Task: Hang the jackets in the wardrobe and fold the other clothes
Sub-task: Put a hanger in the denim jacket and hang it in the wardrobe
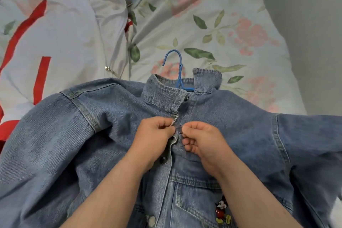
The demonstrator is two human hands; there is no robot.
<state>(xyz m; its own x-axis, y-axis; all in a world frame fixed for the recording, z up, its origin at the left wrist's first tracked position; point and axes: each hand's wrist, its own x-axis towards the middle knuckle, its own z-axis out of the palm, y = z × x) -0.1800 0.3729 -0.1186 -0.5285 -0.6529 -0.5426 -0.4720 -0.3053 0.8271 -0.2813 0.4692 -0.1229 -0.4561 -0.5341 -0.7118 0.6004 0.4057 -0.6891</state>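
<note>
Denim jacket (111,116) placket edges pinched by left hand (154,135) and right hand (202,140).

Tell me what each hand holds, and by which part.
Both hold the denim jacket at its front opening below the collar: the left hand pinches one edge, the right hand the other.

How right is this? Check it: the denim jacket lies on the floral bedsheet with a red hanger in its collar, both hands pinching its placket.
The hanger is blue, not red; the head view shows it. The rest stands: denim jacket on the floral bedsheet, left hand and right hand pinching its placket.
</note>
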